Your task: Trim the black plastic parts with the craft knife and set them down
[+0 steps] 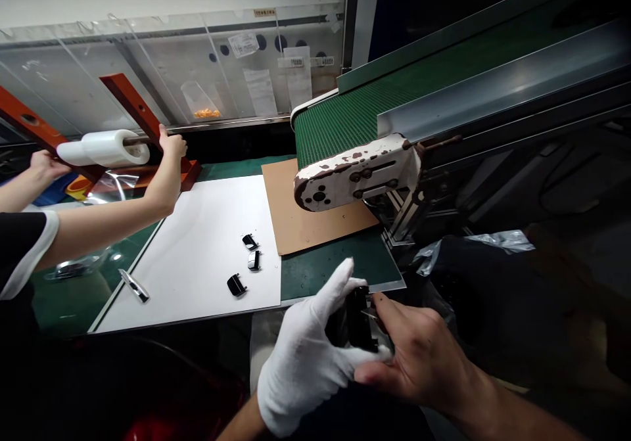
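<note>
In a white glove, my left hand (310,355) grips a black plastic part (359,319) between its thumb and fingers, just in front of the table edge. My bare right hand (419,349) is closed close against the part's right side. A thin metal tool (371,313) sticks out from its fingers and meets the part; most of it is hidden. Beyond my hands, a few small glossy black parts lie on a white sheet: a larger one (236,286), one with a bright reflection (254,260) and one further back (250,242).
A green conveyor (340,122) slopes up to the right, its end over a brown cardboard sheet (305,224). At left, a co-worker's hands (172,144) touch an orange stand (131,102) with a clear film roll (116,148). A utility knife (133,286) lies on the white sheet (197,277).
</note>
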{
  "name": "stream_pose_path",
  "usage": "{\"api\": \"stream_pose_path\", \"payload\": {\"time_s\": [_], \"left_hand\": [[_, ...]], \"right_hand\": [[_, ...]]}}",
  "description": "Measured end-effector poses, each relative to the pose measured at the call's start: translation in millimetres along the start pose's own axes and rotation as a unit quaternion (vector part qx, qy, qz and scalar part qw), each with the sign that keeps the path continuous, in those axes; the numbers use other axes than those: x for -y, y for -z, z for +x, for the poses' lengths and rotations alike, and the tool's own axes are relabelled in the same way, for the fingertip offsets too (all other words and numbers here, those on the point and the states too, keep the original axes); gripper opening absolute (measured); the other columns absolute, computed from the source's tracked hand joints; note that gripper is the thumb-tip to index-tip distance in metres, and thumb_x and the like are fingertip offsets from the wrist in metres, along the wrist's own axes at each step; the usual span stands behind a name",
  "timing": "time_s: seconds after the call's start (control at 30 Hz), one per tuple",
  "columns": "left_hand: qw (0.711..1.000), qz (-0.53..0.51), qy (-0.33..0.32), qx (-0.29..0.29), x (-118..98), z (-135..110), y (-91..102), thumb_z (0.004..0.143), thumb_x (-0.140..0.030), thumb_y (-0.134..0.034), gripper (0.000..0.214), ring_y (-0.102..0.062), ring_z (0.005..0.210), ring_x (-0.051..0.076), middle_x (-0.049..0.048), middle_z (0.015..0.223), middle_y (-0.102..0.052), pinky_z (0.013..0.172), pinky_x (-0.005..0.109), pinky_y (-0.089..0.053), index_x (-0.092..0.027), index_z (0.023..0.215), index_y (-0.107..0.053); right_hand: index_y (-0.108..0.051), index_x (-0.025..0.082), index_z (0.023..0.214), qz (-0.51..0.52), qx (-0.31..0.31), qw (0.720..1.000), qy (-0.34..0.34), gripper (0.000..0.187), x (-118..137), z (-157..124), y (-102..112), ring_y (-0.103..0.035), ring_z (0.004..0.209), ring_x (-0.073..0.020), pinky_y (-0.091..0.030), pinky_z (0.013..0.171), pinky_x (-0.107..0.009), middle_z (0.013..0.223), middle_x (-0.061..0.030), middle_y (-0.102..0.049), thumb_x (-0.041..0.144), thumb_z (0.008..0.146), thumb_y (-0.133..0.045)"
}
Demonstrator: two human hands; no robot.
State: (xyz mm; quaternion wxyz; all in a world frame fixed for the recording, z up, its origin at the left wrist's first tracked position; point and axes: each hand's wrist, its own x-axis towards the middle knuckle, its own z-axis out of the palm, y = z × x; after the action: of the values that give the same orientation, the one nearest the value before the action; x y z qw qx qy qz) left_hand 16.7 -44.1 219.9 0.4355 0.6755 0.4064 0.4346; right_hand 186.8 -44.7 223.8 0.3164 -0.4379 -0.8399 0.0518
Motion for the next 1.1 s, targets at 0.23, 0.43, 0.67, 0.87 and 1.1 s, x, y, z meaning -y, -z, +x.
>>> {"api": "stream_pose_path", "payload": {"time_s": [0.23,0.43,0.67,0.87,1.1], "left_hand": [[1.000,0.026,0.006,-0.012,3,2,1.5,0.064,-0.027,-0.086,0.094,-0.064,0.110,0.021,-0.0006,0.121,-0.066,0.099,0.029,-0.052,-0.034,0.143,-0.036],[0.999,0.014,0.024,-0.020,7,1,4.1,0.064,-0.033,-0.085,0.091,-0.062,0.114,0.024,0.0034,0.124,-0.065,0.101,0.033,-0.050,-0.031,0.142,-0.038],[0.997,0.078,0.015,-0.024,13,2,4.4,0.068,-0.022,-0.083,0.096,-0.061,0.115,0.023,0.0015,0.128,-0.062,0.099,0.032,-0.051,-0.036,0.145,-0.028],[0.978,0.204,-0.030,-0.041,7,3,4.0,0.070,-0.017,-0.079,0.099,-0.069,0.100,0.021,0.0025,0.125,-0.064,0.086,0.029,-0.057,-0.035,0.148,-0.020],[0.949,0.308,-0.048,-0.047,14,6,6.7,0.071,-0.016,-0.077,0.103,-0.067,0.104,0.025,0.0077,0.125,-0.063,0.089,0.033,-0.056,-0.029,0.150,-0.013]], "right_hand": [[-0.062,0.008,0.069,-0.039,-0.041,0.998,0.012,0.083,2,1,-5,-0.063,0.045,-0.0212,-0.039,0.040,-0.030,0.052,-0.0093,-0.060,0.068,0.090,-0.009],[-0.062,0.008,0.072,-0.030,-0.030,0.999,0.014,0.080,-3,-2,-13,-0.063,0.047,-0.0211,-0.039,0.044,-0.029,0.054,-0.0082,-0.061,0.066,0.092,-0.011],[-0.050,0.017,0.069,0.128,-0.026,0.991,-0.037,0.064,-8,-1,-21,-0.048,0.041,-0.0124,-0.032,0.042,-0.026,0.051,0.0016,-0.048,0.073,0.087,-0.026],[-0.054,0.018,0.105,0.383,-0.041,0.892,-0.237,0.071,-2,-17,-31,-0.034,0.046,-0.0111,-0.026,0.043,-0.025,0.058,0.0071,-0.037,0.081,0.079,-0.031],[-0.057,0.014,0.109,0.519,-0.071,0.751,-0.403,0.058,-7,-37,-50,-0.031,0.045,-0.0116,-0.025,0.045,-0.026,0.049,0.0070,-0.037,0.062,0.092,-0.030]]}}
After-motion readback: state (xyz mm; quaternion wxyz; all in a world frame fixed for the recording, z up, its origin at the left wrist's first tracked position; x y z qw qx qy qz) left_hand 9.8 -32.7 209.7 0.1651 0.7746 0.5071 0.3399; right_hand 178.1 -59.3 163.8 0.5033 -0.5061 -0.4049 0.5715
